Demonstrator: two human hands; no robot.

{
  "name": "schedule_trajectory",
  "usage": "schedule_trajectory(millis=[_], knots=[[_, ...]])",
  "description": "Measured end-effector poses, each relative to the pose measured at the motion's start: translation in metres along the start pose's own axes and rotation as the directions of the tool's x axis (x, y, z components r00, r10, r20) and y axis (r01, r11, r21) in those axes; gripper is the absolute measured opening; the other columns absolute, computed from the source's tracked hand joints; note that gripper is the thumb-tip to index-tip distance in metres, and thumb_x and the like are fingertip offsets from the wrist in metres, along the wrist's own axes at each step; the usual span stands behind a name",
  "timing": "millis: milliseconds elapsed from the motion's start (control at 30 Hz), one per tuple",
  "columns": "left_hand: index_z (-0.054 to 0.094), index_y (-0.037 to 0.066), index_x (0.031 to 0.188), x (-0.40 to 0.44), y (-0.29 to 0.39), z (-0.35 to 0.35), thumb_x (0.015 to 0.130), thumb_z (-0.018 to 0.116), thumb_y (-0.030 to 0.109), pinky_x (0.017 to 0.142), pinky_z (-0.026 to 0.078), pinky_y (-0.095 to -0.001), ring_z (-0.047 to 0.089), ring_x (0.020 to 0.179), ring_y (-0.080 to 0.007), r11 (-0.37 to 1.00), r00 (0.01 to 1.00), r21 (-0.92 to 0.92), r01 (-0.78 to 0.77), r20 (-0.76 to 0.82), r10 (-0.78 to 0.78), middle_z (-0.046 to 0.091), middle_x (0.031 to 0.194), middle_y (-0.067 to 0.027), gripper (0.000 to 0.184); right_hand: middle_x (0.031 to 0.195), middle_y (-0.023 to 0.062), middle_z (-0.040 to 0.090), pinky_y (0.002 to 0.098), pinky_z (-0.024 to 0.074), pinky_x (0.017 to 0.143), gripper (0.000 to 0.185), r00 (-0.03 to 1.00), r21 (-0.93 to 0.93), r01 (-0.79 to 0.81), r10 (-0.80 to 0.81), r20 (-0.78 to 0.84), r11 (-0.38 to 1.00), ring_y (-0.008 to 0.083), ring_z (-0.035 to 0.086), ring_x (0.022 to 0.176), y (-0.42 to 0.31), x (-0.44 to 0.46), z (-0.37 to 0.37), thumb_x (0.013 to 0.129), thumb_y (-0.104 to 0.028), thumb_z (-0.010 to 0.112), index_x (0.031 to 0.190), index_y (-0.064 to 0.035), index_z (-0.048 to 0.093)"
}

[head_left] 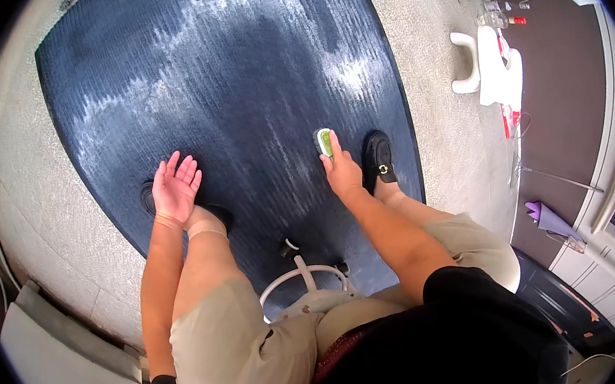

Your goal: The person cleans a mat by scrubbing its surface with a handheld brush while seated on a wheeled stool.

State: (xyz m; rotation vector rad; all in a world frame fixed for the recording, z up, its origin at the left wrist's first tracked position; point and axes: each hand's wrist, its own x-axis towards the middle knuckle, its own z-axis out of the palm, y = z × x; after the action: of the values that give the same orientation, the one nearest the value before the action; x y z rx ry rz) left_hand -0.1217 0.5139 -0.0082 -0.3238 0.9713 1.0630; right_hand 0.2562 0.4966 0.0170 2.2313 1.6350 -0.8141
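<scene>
Grasped the brush (326, 143) in the right hand (344, 172), low over the mat (248, 109), with the thumb at its near left side and the forefinger stretched along its right side. Had it at the fingertips rather than deep in the palm, reaching out ahead of the knuckles, with the green top and white rim in sight and the dark bristles showing at the left edge. Could not tell contact with the mat from a slight gap beneath. Held it just to the left of the right shoe (377, 157) and well apart from the left hand (175, 188).

Turned the left hand palm up, with the fingers loosely spread, released from any grasp. Had it over the left shoe (222, 216), near the left shin (213, 251); could not make out touch there.

Leaned forward with legs apart, above the pale ring and leg of a chair (305, 272). Had whitish patches ahead on the blue ribbed mat, beyond the brush. Had speckled floor (443, 142) to either side, with a white stool (491, 63) and bottles (495, 21) off to the right.
</scene>
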Motion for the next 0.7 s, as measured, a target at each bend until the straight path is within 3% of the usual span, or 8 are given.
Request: schedule_trajectory(millis=[133,267,333,400,467,567,667,700], knots=[[0.044,0.01,0.132,-0.004,-0.004,0.005,0.093,0.048,0.043,0.095,0.044,-0.0411,0.054,0.109,-0.0239,1.0,0.998,0.0,0.026,0.056,-0.026,0.054,0.121,-0.0125,0.051,0.084,0.0187,0.061,0.0465,0.0496,0.068,0.063,0.998,0.0,0.007,-0.007,-0.057,1.0,0.0373,0.063,0.075,0.035,-0.02,0.02,0.093,-0.037,0.05,0.147,-0.0322,0.017],[0.044,0.013,0.132,-0.012,-0.024,0.029,0.094,0.044,0.046,0.093,0.045,-0.0394,0.054,0.109,-0.022,0.986,0.982,0.128,0.104,0.143,-0.122,0.056,0.119,-0.0095,0.051,0.076,0.0186,0.062,0.0478,0.0487,0.064,0.067,0.998,0.078,-0.056,0.058,-0.026,0.995,0.0382,0.062,0.069,0.075,-0.067,0.043,0.092,-0.034,0.053,0.148,-0.0274,0.017],[0.045,0.012,0.132,-0.013,-0.042,0.051,0.093,0.047,0.044,0.091,0.045,-0.0387,0.055,0.107,-0.0221,0.945,0.936,0.267,0.186,0.245,-0.254,0.057,0.117,-0.0102,0.05,0.075,0.0188,0.062,0.0473,0.0489,0.063,0.067,0.997,0.075,-0.055,0.059,-0.055,0.996,0.0378,0.062,0.069,0.072,-0.049,0.031,0.091,-0.034,0.053,0.148,-0.0271,0.017],[0.045,0.01,0.131,-0.015,-0.053,0.062,0.092,0.051,0.041,0.091,0.045,-0.0376,0.057,0.105,-0.0226,0.814,0.836,0.478,0.33,0.253,-0.487,0.059,0.114,-0.0111,0.05,0.074,0.019,0.061,0.0466,0.0494,0.062,0.068,0.996,0.045,0.008,-0.004,-0.09,0.999,0.0369,0.063,0.069,0.057,-0.016,0.017,0.091,-0.033,0.055,0.148,-0.0261,0.018],[0.044,0.011,0.132,-0.001,-0.053,0.057,0.092,0.049,0.042,0.091,0.045,-0.0376,0.056,0.105,-0.0222,0.774,0.832,0.533,0.342,0.212,-0.513,0.058,0.115,-0.0105,0.051,0.077,0.0197,0.063,0.0467,0.0496,0.065,0.066,0.985,0.04,0.044,-0.036,-0.169,0.998,0.037,0.063,0.069,0.028,0.048,-0.003,0.091,-0.033,0.054,0.147,-0.0254,0.019],[0.043,0.013,0.133,0.013,-0.049,0.064,0.094,0.045,0.044,0.091,0.046,-0.0384,0.056,0.107,-0.0217,0.86,0.872,0.332,0.387,0.171,-0.458,0.058,0.117,-0.0091,0.049,0.079,0.0197,0.064,0.0476,0.0493,0.068,0.06,0.98,0.066,0.045,-0.031,-0.198,0.997,0.0373,0.063,0.074,-0.03,0.135,-0.057,0.094,-0.036,0.047,0.146,-0.0205,0.021],[0.044,0.013,0.132,0.019,-0.055,0.065,0.094,0.046,0.043,0.092,0.045,-0.038,0.056,0.107,-0.0218,0.786,0.863,0.494,0.371,0.129,-0.489,0.059,0.117,-0.0088,0.049,0.08,0.02,0.064,0.0477,0.0494,0.069,0.061,0.97,0.037,0.108,-0.097,-0.221,0.993,0.0378,0.063,0.075,-0.029,0.147,-0.062,0.093,-0.038,0.048,0.146,-0.0241,0.021],[0.044,0.013,0.132,0.021,-0.053,0.067,0.093,0.047,0.043,0.092,0.044,-0.0384,0.055,0.108,-0.0219,0.791,0.856,0.47,0.392,0.129,-0.501,0.059,0.117,-0.0087,0.049,0.081,0.0199,0.064,0.0476,0.0496,0.068,0.061,0.978,0.046,0.108,-0.098,-0.185,0.993,0.0376,0.064,0.075,-0.015,0.135,-0.056,0.093,-0.037,0.049,0.146,-0.0253,0.021]])
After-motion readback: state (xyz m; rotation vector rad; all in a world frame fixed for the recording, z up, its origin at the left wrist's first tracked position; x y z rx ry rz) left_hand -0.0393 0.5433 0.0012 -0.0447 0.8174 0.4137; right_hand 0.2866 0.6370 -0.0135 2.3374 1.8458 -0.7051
